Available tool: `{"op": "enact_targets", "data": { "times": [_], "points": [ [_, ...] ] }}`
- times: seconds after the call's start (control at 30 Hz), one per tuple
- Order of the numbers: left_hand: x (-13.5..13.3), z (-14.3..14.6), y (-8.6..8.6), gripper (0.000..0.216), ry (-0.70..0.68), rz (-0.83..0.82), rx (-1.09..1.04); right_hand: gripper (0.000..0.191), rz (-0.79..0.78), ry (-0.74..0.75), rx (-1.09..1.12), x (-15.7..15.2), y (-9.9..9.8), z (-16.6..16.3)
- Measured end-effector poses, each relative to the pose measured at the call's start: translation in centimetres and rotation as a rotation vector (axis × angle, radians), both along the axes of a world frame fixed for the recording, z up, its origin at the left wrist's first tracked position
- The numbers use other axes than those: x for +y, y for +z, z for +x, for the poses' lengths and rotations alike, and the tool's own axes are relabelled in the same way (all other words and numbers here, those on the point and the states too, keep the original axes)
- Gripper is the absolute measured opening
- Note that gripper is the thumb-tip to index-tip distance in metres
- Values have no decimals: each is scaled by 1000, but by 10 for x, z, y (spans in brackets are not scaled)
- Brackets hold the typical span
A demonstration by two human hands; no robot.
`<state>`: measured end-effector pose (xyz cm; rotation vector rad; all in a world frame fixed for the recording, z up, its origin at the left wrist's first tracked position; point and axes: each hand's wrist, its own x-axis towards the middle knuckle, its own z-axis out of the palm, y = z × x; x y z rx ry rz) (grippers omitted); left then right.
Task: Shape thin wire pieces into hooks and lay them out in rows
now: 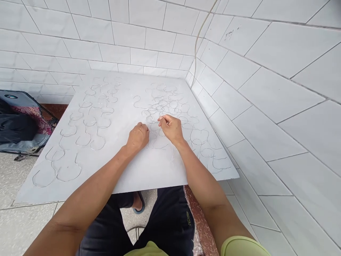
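Note:
A white board point(160, 174) carries many thin wires bent into S-shaped curves. Over its right half, a tangled heap of bent wires point(161, 106) spreads just beyond my hands. My left hand point(139, 136) rests on the board at the heap's near-left side, its fingers curled in; what they hold, if anything, is hidden. My right hand point(172, 128) is slightly above the near wires, thumb and fingertips pinched together. Any wire in that pinch is too thin to make out. One S-shaped wire point(136, 107) lies apart, left of the heap.
More S-shaped wires point(97, 149) lie in rough columns on the board's left side. White tiled walls point(149, 39) meet behind and to the right, with a cable point(195, 49) hanging in the corner. A folding chair point(29, 121) with dark cloth stands at left.

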<state>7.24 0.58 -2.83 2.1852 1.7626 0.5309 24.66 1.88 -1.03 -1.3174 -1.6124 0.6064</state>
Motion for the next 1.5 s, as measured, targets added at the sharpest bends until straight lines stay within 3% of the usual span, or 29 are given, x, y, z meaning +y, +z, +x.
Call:
{"op": "enact_targets", "data": {
  "times": [0.13,0.23,0.43,0.57,0.63,0.73,0.87,1.03,1.17,1.37,1.43,1.5],
  "points": [
    [-1,-1,-2,15,-14,20,-21,34,-12,-19,-11,1,-1,-1],
    [-1,-2,-2,15,-25,15,-31,30,-89,-54,70,-2,8,2],
    [-3,-2,-1,19,-27,-22,-18,25,-41,1,61,-15,66,6],
    [-4,-3,-1,20,-38,-25,-40,21,-25,22,-42,10,87,-16],
    [-4,-4,-2,21,-45,-20,-53,18,-83,60,-250,36,83,-35],
    [-3,-6,-4,19,-46,-9,-71,25,-130,106,-859,77,68,-69],
    [-1,-7,-10,20,-46,2,-96,24,-118,155,-1112,115,49,-105],
    [1,-7,-16,17,-49,-11,-134,32,-119,214,-1304,131,35,-122],
    [1,-6,-18,14,-46,-8,-184,27,-78,188,-1298,133,35,-123],
    [-4,-8,-13,12,8,47,-358,22,23,47,-1121,113,46,-105],
    [-3,-11,-9,15,41,83,-458,23,28,18,-981,99,51,-95],
    [0,-15,-5,18,77,121,-574,16,-35,49,-624,82,56,-85]
  ]
}}
